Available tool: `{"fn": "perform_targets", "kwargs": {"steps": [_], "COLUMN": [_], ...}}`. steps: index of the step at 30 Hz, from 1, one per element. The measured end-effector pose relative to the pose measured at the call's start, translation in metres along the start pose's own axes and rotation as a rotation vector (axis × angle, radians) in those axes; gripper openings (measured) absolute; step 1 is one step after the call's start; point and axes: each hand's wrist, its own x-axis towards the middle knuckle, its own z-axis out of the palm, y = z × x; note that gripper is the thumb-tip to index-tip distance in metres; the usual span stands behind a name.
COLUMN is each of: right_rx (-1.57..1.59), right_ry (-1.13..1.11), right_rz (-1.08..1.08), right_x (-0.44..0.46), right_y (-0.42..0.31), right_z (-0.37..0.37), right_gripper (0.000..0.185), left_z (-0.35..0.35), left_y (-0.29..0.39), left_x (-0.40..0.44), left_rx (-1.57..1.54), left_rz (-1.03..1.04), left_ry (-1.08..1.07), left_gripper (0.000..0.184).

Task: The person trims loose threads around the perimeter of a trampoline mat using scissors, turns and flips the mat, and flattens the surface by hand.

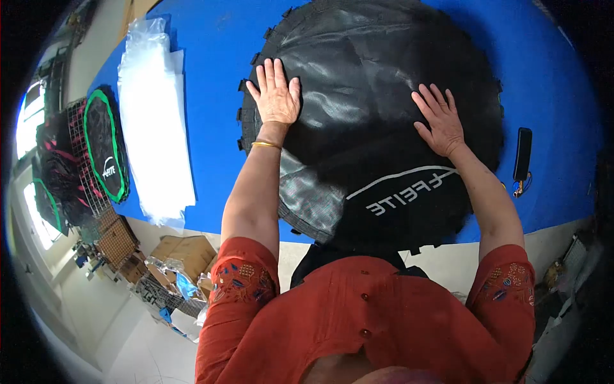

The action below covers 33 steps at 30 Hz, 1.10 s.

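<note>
A large round black mesh sheet (358,96) lies on the blue table (214,109), with tabs along its edge and a white curved line and lettering near its lower right. My left hand (277,96) rests flat on the sheet's left side, fingers apart, a gold bangle at the wrist. On the right part of the sheet lies my right hand (440,121), palm down with its fingers spread. Neither hand holds anything.
A stack of clear plastic bags (153,121) lies at the left of the table. A black phone-like object (522,153) with a small charm lies at the right. Black items with green edging (105,144) and cardboard boxes (185,255) stand beyond the table's left side.
</note>
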Motion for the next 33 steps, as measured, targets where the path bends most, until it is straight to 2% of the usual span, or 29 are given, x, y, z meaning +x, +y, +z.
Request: {"fn": "perform_targets", "kwargs": {"steps": [8, 9, 12, 13, 16, 25, 33], "right_rx": [0.007, 0.009, 0.005, 0.004, 0.003, 0.027, 0.053], "right_ry": [-0.005, -0.006, -0.027, -0.036, -0.045, -0.019, -0.054], "right_rz": [-0.005, -0.006, 0.005, 0.009, 0.006, -0.003, 0.021], "right_x": [0.000, 0.000, 0.001, 0.001, 0.001, 0.002, -0.001], "right_y": [0.002, 0.003, 0.002, 0.002, 0.001, 0.003, 0.003], "right_z": [0.002, 0.001, 0.001, 0.000, -0.002, 0.001, -0.003], "right_gripper": [0.072, 0.072, 0.072, 0.072, 0.073, 0.075, 0.074], "left_z": [0.000, -0.005, -0.019, -0.022, -0.029, -0.018, -0.017], "left_y": [-0.001, 0.000, 0.002, 0.006, 0.025, 0.027, 0.027], "left_x": [-0.001, 0.001, 0.003, 0.007, 0.005, 0.003, 0.004], "left_rx": [-0.025, -0.040, -0.104, -0.122, -0.118, -0.001, 0.005], "left_rz": [-0.001, -0.010, -0.005, -0.035, -0.080, -0.051, -0.046], "left_ry": [0.013, -0.049, -0.133, -0.190, -0.156, -0.076, -0.091], "left_gripper": [0.075, 0.091, 0.114, 0.132, 0.136, 0.116, 0.112]}}
